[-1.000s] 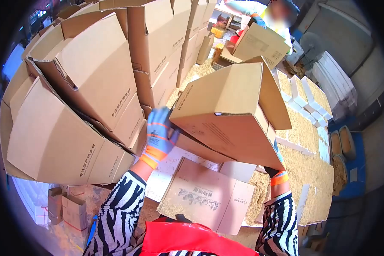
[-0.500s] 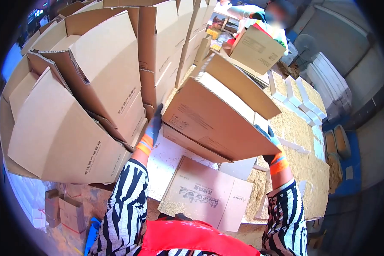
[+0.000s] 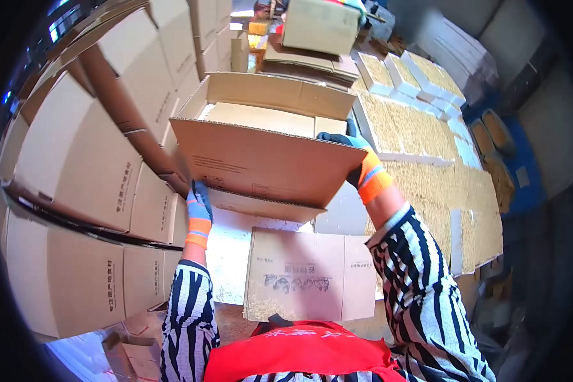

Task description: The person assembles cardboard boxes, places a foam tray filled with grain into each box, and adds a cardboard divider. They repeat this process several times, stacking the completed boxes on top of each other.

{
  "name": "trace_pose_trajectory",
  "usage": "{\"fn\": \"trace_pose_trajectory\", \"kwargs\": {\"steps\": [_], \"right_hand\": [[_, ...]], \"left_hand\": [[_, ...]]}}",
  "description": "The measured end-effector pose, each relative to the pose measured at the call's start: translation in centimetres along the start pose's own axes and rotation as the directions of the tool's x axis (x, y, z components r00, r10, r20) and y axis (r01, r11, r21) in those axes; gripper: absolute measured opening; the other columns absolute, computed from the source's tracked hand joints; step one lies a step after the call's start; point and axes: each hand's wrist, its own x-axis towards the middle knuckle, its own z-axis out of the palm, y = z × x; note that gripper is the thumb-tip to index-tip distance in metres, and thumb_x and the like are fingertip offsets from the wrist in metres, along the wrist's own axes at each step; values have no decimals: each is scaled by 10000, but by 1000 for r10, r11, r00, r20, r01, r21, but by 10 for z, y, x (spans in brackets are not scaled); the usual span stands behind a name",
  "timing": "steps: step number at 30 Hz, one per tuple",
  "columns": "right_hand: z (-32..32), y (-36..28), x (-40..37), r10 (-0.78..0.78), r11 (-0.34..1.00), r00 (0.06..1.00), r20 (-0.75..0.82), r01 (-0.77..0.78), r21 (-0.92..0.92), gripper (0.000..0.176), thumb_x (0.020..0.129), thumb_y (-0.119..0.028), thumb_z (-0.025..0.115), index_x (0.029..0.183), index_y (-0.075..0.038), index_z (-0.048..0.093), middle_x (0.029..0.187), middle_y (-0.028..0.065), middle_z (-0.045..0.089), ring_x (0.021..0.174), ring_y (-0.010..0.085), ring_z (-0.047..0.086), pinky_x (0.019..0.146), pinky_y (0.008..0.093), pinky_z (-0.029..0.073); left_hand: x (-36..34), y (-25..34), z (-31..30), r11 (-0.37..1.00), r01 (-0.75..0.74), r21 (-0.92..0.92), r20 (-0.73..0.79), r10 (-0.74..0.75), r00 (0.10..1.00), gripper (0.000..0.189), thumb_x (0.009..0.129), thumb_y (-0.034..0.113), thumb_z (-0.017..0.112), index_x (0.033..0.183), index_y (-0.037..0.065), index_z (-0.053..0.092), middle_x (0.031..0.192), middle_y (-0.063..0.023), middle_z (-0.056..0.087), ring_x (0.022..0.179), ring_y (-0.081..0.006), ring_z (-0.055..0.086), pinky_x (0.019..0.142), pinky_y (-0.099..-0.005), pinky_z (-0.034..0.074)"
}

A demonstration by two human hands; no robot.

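Observation:
A brown cardboard box point(image 3: 267, 162) with open flaps hangs tilted in front of me above the work surface. My right hand point(image 3: 358, 153), in a dark glove with an orange cuff, grips its right upper corner, fingers over the rim and inside. At its lower left corner, my left hand point(image 3: 199, 205) holds the side, with its fingertips partly hidden and blurred. Below the box lies a flat printed cardboard piece point(image 3: 305, 274), with some straw-coloured shreds at its left edge.
Tall stacked cartons point(image 3: 76, 153) line the left side. On the right stand white trays point(image 3: 420, 130) filled with straw-coloured shreds. Another carton point(image 3: 321, 28) sits on flattened cardboard point(image 3: 299, 60) at the back. A blue container point(image 3: 525, 191) is at far right.
The box has shifted left and turned, so its open top shows more. My right hand has risen with it, and my left hand is lower at its corner. The view has swung right.

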Motion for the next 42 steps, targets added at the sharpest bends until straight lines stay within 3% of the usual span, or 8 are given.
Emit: {"fn": "trace_pose_trajectory", "kwargs": {"steps": [4, 7, 9, 11, 17, 28, 35, 42], "right_hand": [[10, -45, -1, 481, 370, 874, -73, -126, 920, 658, 854, -11, 597, 1420, -94, 271, 1274, 232, 496, 1139, 306, 524, 934, 347, 448], [31, 22, -43, -195, 977, 885, -423, 214, -3, 595, 880, -151, 602, 1401, -88, 323, 1417, 202, 342, 1300, 355, 358, 1053, 380, 317], [36, 15, -85, 577, 187, 806, -131, 26, 982, 560, 909, -205, 556, 1403, -77, 325, 1435, 188, 335, 1308, 340, 354, 1051, 380, 326], [32, 40, -159, 592, 316, 802, -85, -134, 939, 590, 911, -231, 548, 1421, -71, 295, 1435, 166, 351, 1300, 305, 373, 1034, 367, 351], [123, 162, -365, 897, 408, 441, 25, -848, 339, 933, 733, -313, 754, 1402, 73, 231, 1426, 247, 324, 1321, 313, 338, 1056, 329, 332], [23, 105, -361, 607, 94, 741, 287, -425, 900, 387, 855, -136, 641, 1193, 26, 545, 1059, 79, 643, 966, 156, 576, 829, 288, 467], [-17, 81, -388, 23, 888, 989, 149, -89, 452, 344, 843, -112, 601, 1167, -1, 581, 1052, 100, 657, 947, 145, 597, 824, 319, 475], [-94, 8, -327, -91, 673, 804, 588, -385, 631, 460, 873, -115, 550, 1312, -9, 463, 1176, 125, 606, 1062, 210, 587, 927, 317, 452]], "left_hand": [[50, -14, -43, 922, 268, 280, -289, -185, 939, 493, 848, 624, 483, 707, 157, 416, 490, -23, 393, 386, -206, 355, 357, -317, 270], [25, 11, -1, 863, 375, 338, -377, -241, 894, 398, 995, 258, 401, 1309, 16, 425, 1198, -99, 519, 1043, -165, 522, 938, -278, 389], [6, 26, 17, 814, 298, 499, -315, -150, 937, 412, 988, 256, 423, 1342, 46, 400, 1169, -97, 534, 985, -161, 547, 882, -282, 426], [-55, 5, -3, 777, -258, 574, 59, 275, 960, 444, 984, 247, 436, 1369, 38, 367, 1250, -118, 506, 1063, -173, 532, 920, -289, 422], [-232, -114, -85, 611, 253, 750, -183, -177, 967, 757, 900, 288, 583, 1452, -13, 161, 1499, -177, 199, 1349, -249, 259, 1095, -342, 244], [-275, -51, 22, 891, 6, 454, -241, 116, 964, 586, 879, 177, 639, 1337, -45, 351, 1222, -110, 509, 1057, -193, 517, 928, -322, 445], [-358, -33, 156, 888, -52, 457, -223, 171, 960, 647, 877, 268, 611, 1401, 52, 298, 1321, -84, 411, 1153, -196, 438, 940, -291, 383], [-397, -34, 129, 835, -45, 548, 48, 23, 999, 657, 932, 292, 497, 1470, 269, 121, 1406, -15, 301, 1269, -215, 316, 962, -557, 307]]}}
